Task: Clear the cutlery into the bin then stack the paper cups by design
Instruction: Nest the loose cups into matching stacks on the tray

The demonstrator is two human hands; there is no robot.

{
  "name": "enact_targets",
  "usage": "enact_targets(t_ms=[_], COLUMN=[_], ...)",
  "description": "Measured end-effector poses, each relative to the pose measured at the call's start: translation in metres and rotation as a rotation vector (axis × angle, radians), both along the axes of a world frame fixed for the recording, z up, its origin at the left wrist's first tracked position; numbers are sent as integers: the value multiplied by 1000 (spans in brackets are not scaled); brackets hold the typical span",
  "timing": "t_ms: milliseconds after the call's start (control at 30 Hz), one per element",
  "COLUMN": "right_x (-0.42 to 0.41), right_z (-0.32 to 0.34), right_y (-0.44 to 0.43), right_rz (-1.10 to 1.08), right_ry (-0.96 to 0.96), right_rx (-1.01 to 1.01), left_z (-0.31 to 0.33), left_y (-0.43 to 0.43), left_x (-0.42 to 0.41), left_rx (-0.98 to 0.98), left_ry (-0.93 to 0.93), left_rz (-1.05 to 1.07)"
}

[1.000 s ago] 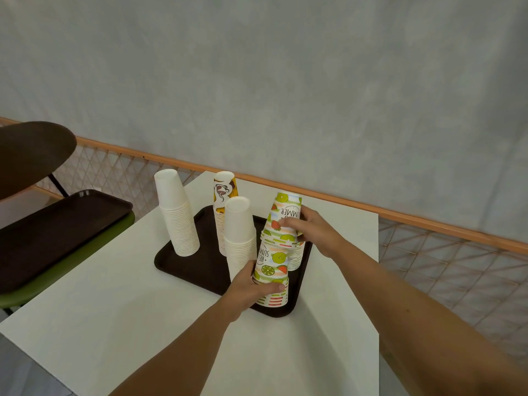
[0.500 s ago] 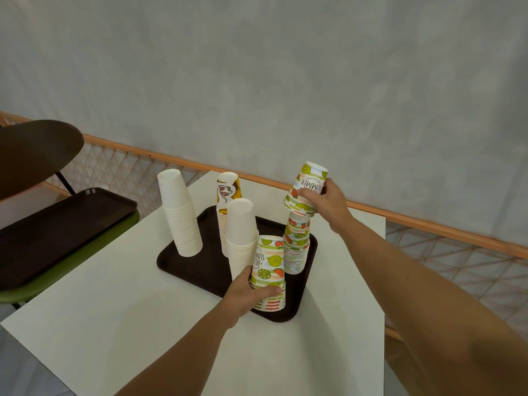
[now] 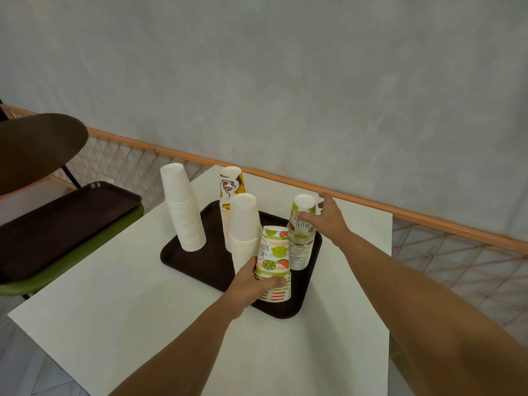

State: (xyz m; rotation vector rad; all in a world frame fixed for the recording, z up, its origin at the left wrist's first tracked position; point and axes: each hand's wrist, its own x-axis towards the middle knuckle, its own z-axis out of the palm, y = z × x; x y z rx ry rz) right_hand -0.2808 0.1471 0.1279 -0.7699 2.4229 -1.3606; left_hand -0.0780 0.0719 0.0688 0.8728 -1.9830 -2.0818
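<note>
Since paper cups are likely light and crushable, the front stack (image 3: 275, 261) on the tray (image 3: 197, 261) is gripped low by the left hand (image 3: 255, 285); the top cup (image 3: 303, 205) of the rear stack (image 3: 300, 250) is pinched by the right hand (image 3: 330, 220), gentle side hold advised.

Cups all inverted, upright: left white stack (image 3: 183, 212), coffee-print stack (image 3: 228, 192), middle white stack (image 3: 244, 224), near fruit stack (image 3: 274, 258), far fruit stack (image 3: 300, 252).

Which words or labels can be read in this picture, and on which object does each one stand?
"HEL" and "SUM", both cut off: on the near fruit-print stack, gripped by the left hand.
Black lettering on the far fruit cup that the right hand holds: too blurred to read.
Coffee-design cup: a drawing only, no words visible.
</note>
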Motion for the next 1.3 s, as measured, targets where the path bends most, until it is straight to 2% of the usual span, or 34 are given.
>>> enact_targets(t_ms=[133,200,300,500,667,1167,1300], right_x=[8,19,37,54,65,54,43], right_z=[14,21,23,9,1,24,40], right_y=[10,17,27,36,37,28,22], right_rz=[-55,-3,131,327,434,325,252], right_ry=[180,181,62,-191,-352,-359,-325], right_rx=[-108,-189,-198,72,97,-57,-169], left_z=[3,4,7,11,12,11,8], left_y=[3,5,7,13,16,11,9], left_x=[-4,-7,-10,-14,-15,-3,0], left_rx=[12,18,17,27,19,-48,-47], left_ry=[19,28,37,85,115,65,49], left_rz=[-9,-12,-12,-40,-62,-72,-77])
